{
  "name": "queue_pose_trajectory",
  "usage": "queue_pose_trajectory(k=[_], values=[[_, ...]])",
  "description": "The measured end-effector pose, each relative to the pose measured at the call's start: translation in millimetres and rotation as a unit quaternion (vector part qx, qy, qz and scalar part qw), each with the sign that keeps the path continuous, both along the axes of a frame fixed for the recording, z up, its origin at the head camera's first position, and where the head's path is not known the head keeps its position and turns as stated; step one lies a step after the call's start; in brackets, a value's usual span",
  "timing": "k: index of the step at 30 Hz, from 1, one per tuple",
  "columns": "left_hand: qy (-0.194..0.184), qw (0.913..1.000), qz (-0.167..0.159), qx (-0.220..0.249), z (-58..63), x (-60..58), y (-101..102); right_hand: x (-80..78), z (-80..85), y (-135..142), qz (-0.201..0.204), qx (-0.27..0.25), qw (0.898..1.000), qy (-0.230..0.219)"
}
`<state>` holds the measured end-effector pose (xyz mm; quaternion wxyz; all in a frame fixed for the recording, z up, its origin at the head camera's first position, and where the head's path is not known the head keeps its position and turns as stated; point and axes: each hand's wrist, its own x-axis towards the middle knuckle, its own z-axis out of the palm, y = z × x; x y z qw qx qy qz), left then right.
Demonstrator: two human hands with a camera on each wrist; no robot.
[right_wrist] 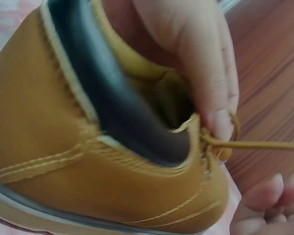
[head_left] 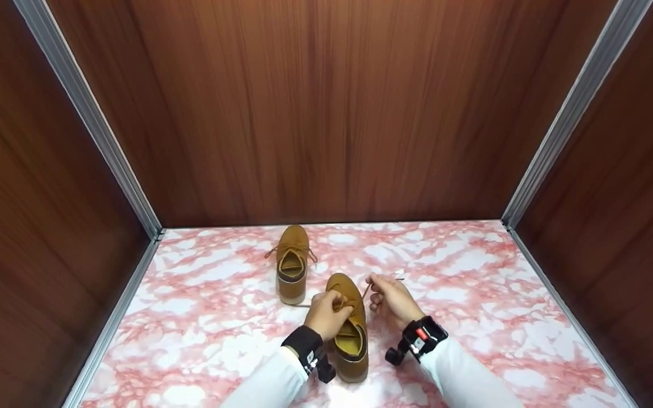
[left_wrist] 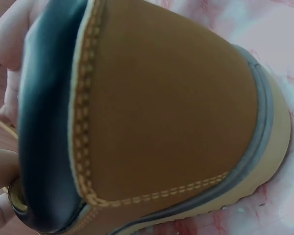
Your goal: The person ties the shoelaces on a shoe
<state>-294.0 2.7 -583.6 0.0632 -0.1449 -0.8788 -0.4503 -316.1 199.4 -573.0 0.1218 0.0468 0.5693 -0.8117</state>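
A tan lace-up shoe (head_left: 351, 371) stands on the tabletop, toe pointing away. Over its lacing, my left hand (head_left: 326, 315) pinches the lace near the eyelets; the right wrist view shows its thumb and fingers (right_wrist: 218, 122) there. Just right of the shoe, my right hand (head_left: 393, 297) pinches a lace (right_wrist: 264, 145) that runs taut from the eyelets. A short lace end sticks out beyond the right fingertips. Another lace end (head_left: 302, 306) pokes out left of my left hand. The left wrist view is mostly filled by the shoe's heel (left_wrist: 171, 107) and dark padded collar (left_wrist: 49, 112).
A matching tan shoe (head_left: 292, 290) stands farther back and left, its laces spread to both sides. Red-and-white marbled tabletop (head_left: 202, 340) lies underneath. Brown wood-grain panels (head_left: 326, 113) with metal edge strips (head_left: 576, 102) enclose the back and sides.
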Motion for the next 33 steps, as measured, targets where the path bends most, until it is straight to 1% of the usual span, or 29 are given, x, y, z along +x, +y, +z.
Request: queue_pose_trajectory(k=[3,5,11,14,17,23,25,28,31,33], values=[[-0.002,1.0,0.0,0.008,1.2,-0.6,0,-1.4,10.3,4,-0.022,0.016,1.0,-0.007],[-0.007,0.9998,0.005,0.016,1.9,-0.8,1,-2.3,16.8,7,-0.031,0.021,0.999,-0.01],[-0.021,0.9984,0.041,0.034,3.7,0.1,5,-5.5,31.1,15,-0.042,0.036,0.998,0.006],[-0.026,0.9973,0.053,0.044,7.9,-0.5,7,-6.9,35.9,20,-0.052,0.044,0.998,0.011],[-0.028,0.996,0.06,0.06,14.4,-4.4,7,-7.8,41.2,25,-0.067,0.061,0.996,0.019],[-0.043,0.9931,0.046,0.099,33.2,-16.4,3,-10.0,52.0,33,-0.085,0.089,0.992,0.043],[-0.04,0.9934,0.047,0.097,40.5,-19.3,2,-10.3,54.6,35,-0.085,0.098,0.99,0.047],[-0.02,0.9954,0.047,0.082,49.7,-23.7,3,-11.3,56.6,37,-0.082,0.108,0.99,0.049],[0.005,0.9973,0.025,0.068,55.2,-25.7,6,-11.7,56.5,38,-0.079,0.12,0.988,0.048],[0.007,0.9979,-0.006,0.064,55.9,-25.7,8,-11.4,56.3,38,-0.075,0.126,0.988,0.046]])
